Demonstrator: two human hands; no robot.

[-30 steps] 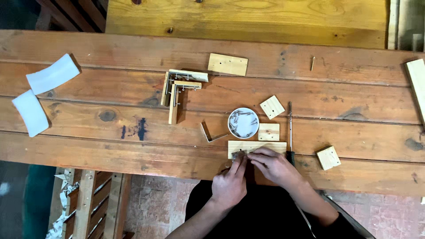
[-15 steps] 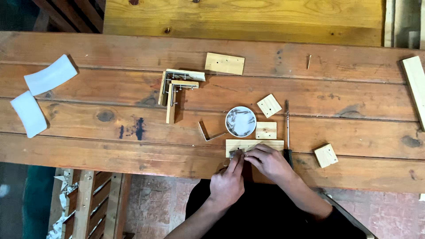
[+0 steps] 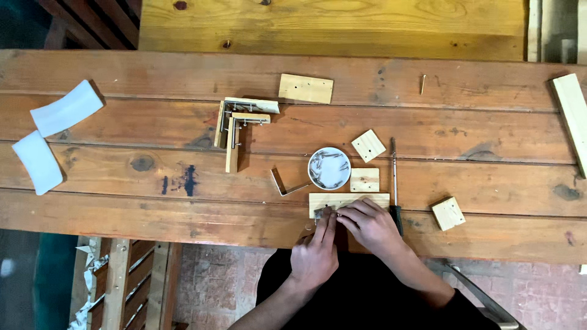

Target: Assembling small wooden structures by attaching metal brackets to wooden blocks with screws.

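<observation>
Wood strip (image 3: 358, 200) at lower centre of the frame remains flat by the bench edge, both hands unmoved on it: left hand (image 3: 313, 256) fingertips pinch a small metal piece (image 3: 319, 212), right hand (image 3: 369, 225) presses down, so fitting continues.

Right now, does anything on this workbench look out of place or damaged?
A lone screw lies far from the white dish of screws, and a dark blue stain marks the plank. Nothing else stands out.
</observation>
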